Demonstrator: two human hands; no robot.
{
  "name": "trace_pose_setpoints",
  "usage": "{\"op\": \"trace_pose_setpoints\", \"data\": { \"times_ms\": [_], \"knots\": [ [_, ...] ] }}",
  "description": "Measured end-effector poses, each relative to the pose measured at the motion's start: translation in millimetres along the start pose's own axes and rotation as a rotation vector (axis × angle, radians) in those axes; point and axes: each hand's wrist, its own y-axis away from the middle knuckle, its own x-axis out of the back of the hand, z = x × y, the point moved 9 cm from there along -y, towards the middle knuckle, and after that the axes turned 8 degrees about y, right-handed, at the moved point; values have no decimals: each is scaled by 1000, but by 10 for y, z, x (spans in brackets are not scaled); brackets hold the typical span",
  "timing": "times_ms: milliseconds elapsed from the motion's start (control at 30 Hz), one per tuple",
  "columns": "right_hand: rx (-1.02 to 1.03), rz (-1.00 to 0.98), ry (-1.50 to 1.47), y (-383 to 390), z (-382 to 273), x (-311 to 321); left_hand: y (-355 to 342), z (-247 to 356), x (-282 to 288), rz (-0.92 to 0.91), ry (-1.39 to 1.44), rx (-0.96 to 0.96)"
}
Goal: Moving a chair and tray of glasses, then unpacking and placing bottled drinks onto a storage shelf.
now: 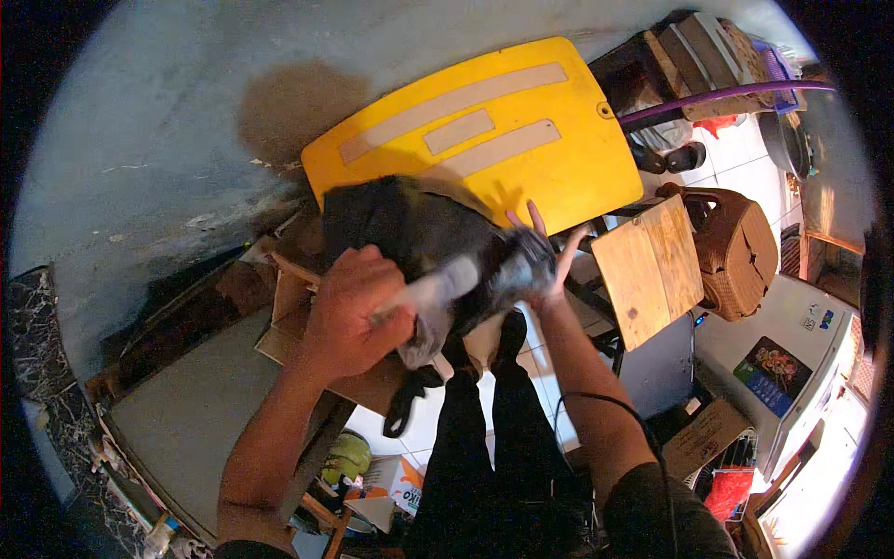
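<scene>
**Soft black bundle between our two hands**

We see the crumpled, soft-looking black bundle (372,219) at the middle of the scene, raised between our arms, in front of the near edge of a yellow board. Whether it is cloth or thin plastic we cannot tell; its right end looks shiny and blurred. Our left hand (354,312) is curled into a fist at its near left side, apparently pinching a whitish, semi-clear strip-like piece (449,284), smeared by motion. Our right hand (551,279) has its fingers spread, with the bundle's shiny end against it.

We judge the bundle light and limp, liable to sag and slide where it shines; a gathered fold or an edge should give a better hold than a flat face. The whitish piece looks light too, best taken at its end, though blur hides its stiffness.

Farther out, the yellow board (601,168), bearing three beige strips, leans at the far side. A pale wooden panel (652,270) and a brown woven basket (740,247) are to the right; a flat grey surface (196,401) lies left, and white floor tiles (430,410) show below.
</scene>
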Motion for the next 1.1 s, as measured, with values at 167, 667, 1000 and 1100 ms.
{"op": "trace_pose_setpoints", "data": {
  "times_ms": [167, 667, 1000, 1100],
  "knots": [
    [-19, -446, 874, -152, -461, -1460, -28, 479, -42, -76, -255, -312],
    [-66, -43, 142, 163, 37, 53, 184, 364, 199, 213, -78, -244],
    [-600, -33, -484, 982, 2019, -1202, 282, 50, 489, 727, 550, 486],
    [195, 368, 667, 223, 1746, 704, -215, 6, 46, 688, 754, 470]
  ]
}}
